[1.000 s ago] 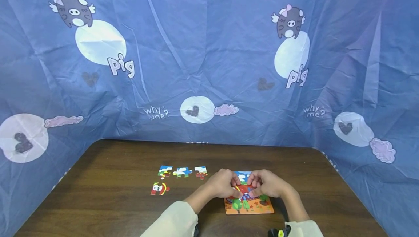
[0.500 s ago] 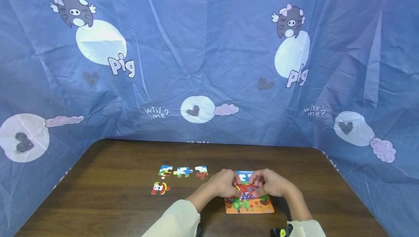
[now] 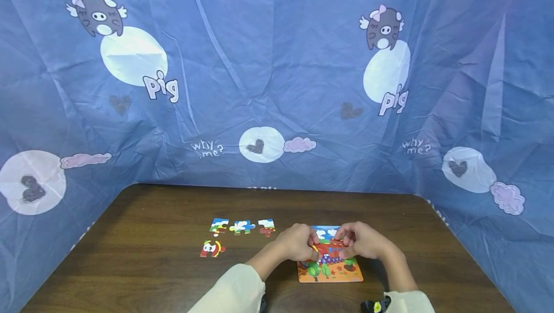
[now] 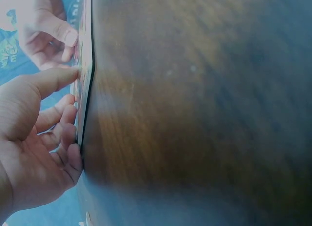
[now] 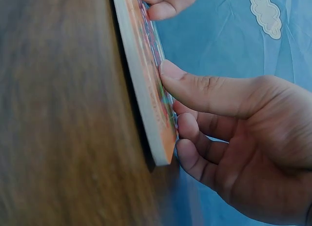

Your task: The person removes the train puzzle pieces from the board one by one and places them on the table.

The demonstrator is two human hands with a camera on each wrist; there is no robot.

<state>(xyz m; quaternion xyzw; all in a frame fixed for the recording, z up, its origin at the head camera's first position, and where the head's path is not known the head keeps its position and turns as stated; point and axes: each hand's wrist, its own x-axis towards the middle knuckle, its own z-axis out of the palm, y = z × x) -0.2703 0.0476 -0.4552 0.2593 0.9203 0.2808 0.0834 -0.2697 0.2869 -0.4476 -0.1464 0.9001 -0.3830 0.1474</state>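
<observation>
A jigsaw puzzle in a flat tray [image 3: 331,276] lies on the table, its picture showing a red vehicle, green trees, orange ground and a blue sky. My left hand [image 3: 297,243] rests on its left side, thumb and fingertips touching the picture. On the right side, my right hand [image 3: 362,242] touches the surface with its thumb [image 5: 173,72], the other fingers bent near the tray's edge. Neither hand lifts anything off the tray. Part of the picture's middle and sides is hidden under the hands.
Left of the tray, several loose jigsaw pieces lie on the brown wooden table [image 3: 143,265]: a corner piece [image 3: 219,225], a sky piece [image 3: 242,227], a red-and-white piece [image 3: 266,227] and one with eyes [image 3: 211,248]. A blue printed curtain [image 3: 277,87] hangs behind.
My right hand has slid a little to the right over the puzzle, uncovering more of the middle of its picture. The left hand and the loose pieces stay nearly where they were.
</observation>
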